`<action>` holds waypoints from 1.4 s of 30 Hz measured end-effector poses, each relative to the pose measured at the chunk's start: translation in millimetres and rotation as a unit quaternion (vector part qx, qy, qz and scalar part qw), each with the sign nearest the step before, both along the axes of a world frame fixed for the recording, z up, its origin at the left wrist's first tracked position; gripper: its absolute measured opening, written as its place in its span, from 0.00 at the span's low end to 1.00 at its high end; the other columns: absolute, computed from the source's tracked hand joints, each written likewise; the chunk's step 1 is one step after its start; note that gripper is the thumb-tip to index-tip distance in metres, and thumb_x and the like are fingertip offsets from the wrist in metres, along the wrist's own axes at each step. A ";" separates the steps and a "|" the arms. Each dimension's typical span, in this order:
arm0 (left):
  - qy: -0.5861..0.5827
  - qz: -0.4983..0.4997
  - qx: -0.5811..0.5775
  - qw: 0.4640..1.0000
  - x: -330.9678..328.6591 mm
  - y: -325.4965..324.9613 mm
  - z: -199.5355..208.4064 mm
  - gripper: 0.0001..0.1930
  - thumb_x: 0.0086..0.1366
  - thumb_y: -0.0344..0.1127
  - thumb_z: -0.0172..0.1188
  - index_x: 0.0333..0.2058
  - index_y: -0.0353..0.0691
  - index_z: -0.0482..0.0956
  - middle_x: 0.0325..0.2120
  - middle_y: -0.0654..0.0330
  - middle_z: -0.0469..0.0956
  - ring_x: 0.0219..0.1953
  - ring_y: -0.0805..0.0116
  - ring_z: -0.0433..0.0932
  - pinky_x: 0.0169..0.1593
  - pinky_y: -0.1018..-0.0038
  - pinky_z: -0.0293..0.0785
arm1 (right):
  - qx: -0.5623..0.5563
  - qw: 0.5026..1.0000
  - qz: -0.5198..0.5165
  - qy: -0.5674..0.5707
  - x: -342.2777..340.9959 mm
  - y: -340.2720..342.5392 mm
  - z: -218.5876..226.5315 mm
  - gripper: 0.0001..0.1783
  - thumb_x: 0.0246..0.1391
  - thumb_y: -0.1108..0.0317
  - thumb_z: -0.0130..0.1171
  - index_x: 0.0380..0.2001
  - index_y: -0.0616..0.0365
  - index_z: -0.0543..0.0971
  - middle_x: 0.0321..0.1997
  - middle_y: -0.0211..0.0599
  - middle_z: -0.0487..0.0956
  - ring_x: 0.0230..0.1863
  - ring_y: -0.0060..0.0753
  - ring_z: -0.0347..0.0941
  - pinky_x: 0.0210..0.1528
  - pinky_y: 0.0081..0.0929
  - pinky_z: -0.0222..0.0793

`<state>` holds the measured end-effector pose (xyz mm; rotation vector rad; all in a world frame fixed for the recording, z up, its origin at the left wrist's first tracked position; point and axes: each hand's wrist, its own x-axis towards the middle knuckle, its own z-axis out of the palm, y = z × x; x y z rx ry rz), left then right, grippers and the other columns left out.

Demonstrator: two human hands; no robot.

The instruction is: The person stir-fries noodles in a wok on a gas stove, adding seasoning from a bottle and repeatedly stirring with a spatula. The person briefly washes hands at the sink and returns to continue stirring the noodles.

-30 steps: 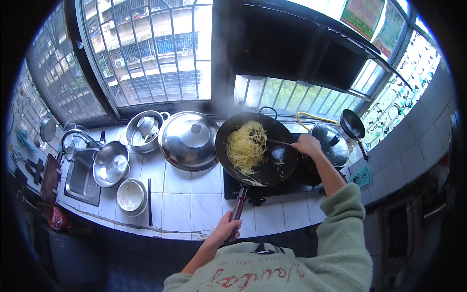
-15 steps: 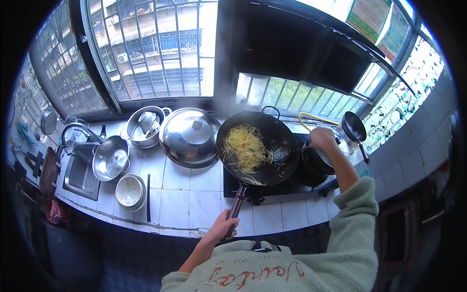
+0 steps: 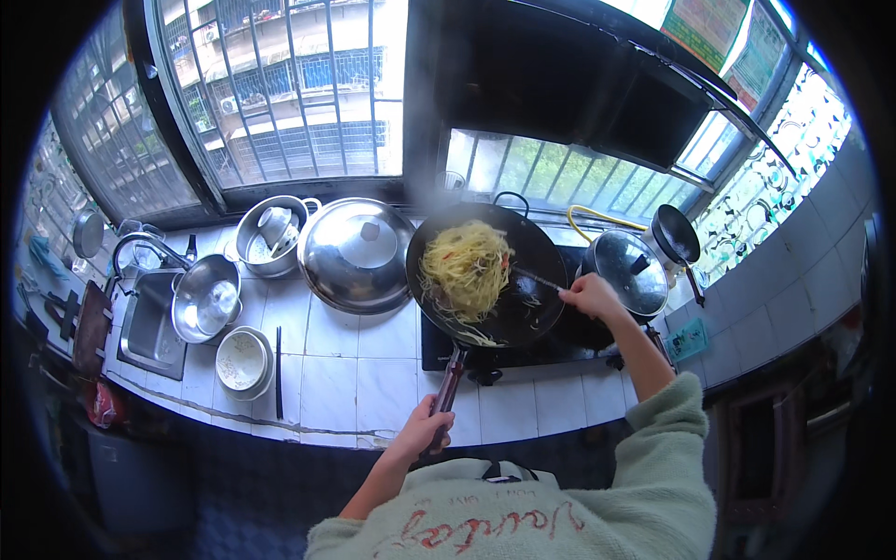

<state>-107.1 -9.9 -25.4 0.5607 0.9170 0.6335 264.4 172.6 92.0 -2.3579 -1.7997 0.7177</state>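
“Clamped on what, the left hand (image 3: pixel 425 427)?”

“On the handle (image 3: pixel 450 381), fingers wrapped right round. Firm is right: it should stop the wok (image 3: pixel 539 245), just beyond that fist, from twisting under each push.”

“And the shreds (image 3: pixel 465 271)?”

“Ahead of the left fist, heaped in the wok's left half. Some strays lie low on the near wall, just past the handle. They'd scorch first, I think, so sweep them back into the heap.”

“Next along?”

“Spatula (image 3: pixel 539 279). Its shaft slopes from the heap to the right hand (image 3: pixel 592 298), whose fingers are closed on the end. I can't see the blade; it's probably under the strands.”

“So how best to work it?”

“Go in low, lift and turn. Pressing down would likely mash them. Bare wok lies between the heap and the right hand, so there's room to spread them for even heat.”

“Anything past the right hand?”

“Glass lid (image 3: pixel 635 269), close beyond it, to the right. Short backswings, or the knuckles may knock it.”
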 end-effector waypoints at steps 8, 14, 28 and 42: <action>-0.002 0.002 0.006 1.000 4.4 -2.1 -0.7 0.23 0.63 0.34 0.60 0.53 0.41 0.60 0.25 0.61 0.69 0.16 0.71 0.72 0.14 0.75 0.62 | 0.171 0.908 0.161 -0.346 -60.2 -35.7 53.9 0.08 0.56 0.65 0.57 0.29 0.52 0.83 0.30 0.42 0.83 0.41 0.41 0.83 0.41 0.38 0.77; -0.006 0.004 0.010 1.000 4.0 -1.9 -6.5 0.24 0.63 0.34 0.60 0.53 0.40 0.60 0.25 0.61 0.70 0.16 0.71 0.72 0.13 0.75 0.61 | 0.275 0.842 0.191 -0.422 -53.0 -22.6 45.1 0.08 0.55 0.69 0.54 0.29 0.54 0.83 0.31 0.38 0.83 0.35 0.41 0.84 0.36 0.36 0.78; 0.000 -0.010 0.006 1.000 -2.3 3.4 1.5 0.21 0.64 0.32 0.58 0.52 0.40 0.60 0.26 0.61 0.71 0.16 0.72 0.72 0.14 0.77 0.62 | 0.041 0.971 0.066 -0.226 -34.3 91.8 -5.2 0.12 0.50 0.66 0.61 0.37 0.59 0.85 0.42 0.49 0.85 0.47 0.53 0.81 0.48 0.45 0.77; 0.003 -0.020 0.017 1.000 -0.8 2.8 1.7 0.22 0.63 0.33 0.59 0.52 0.38 0.60 0.25 0.61 0.69 0.15 0.71 0.72 0.14 0.75 0.62 | 0.246 0.922 0.141 -0.262 -27.8 -52.4 8.7 0.08 0.58 0.68 0.56 0.41 0.49 0.79 0.34 0.40 0.77 0.40 0.47 0.79 0.41 0.44 0.75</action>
